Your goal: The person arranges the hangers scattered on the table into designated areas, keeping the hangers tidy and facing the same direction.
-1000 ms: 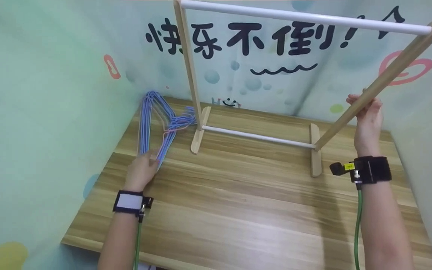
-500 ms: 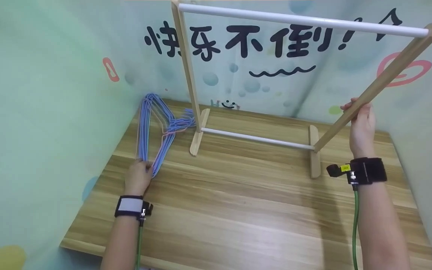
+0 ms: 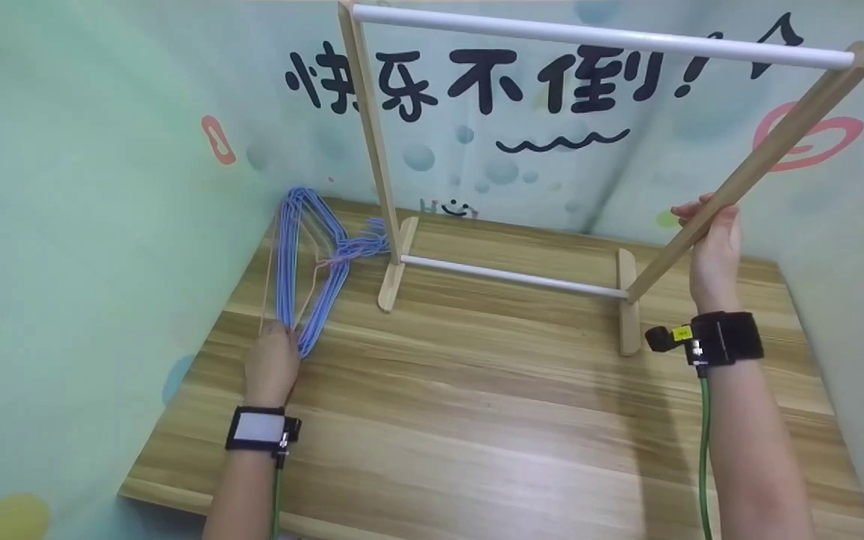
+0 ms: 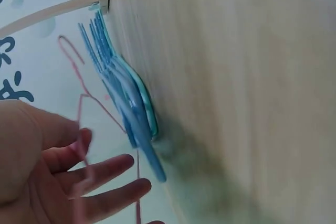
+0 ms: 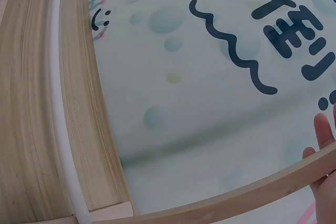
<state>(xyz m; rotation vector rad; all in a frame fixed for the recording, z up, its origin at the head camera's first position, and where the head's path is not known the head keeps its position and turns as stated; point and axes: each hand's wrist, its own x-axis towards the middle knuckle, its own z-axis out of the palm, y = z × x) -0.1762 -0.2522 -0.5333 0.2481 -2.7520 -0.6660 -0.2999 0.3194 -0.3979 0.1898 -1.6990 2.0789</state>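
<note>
My left hand [image 3: 272,364] pinches a thin pink wire hanger [image 4: 102,106] between thumb and index finger, its other fingers spread in the left wrist view. The pink hanger stands apart from a stack of blue wire hangers [image 3: 287,262], which lies on the table with hooks toward the rack. My right hand [image 3: 715,251] is at the right wooden post [image 3: 758,169] of the rack, its fairly straight fingers reaching behind the post. In the right wrist view, the post partly covers this hand.
The rack has a white top rail [image 3: 597,34], a white lower bar [image 3: 514,274] and wooden feet [image 3: 629,322] on the wood-grain table [image 3: 477,420]. A printed cloth backdrop [image 3: 499,127] surrounds the table's back and sides. Green cables [image 3: 703,450] run from the wrist straps.
My left hand has drawn back toward me along the stack, and the pink hanger has shifted left from the blue ones. My right hand has moved left against the post.
</note>
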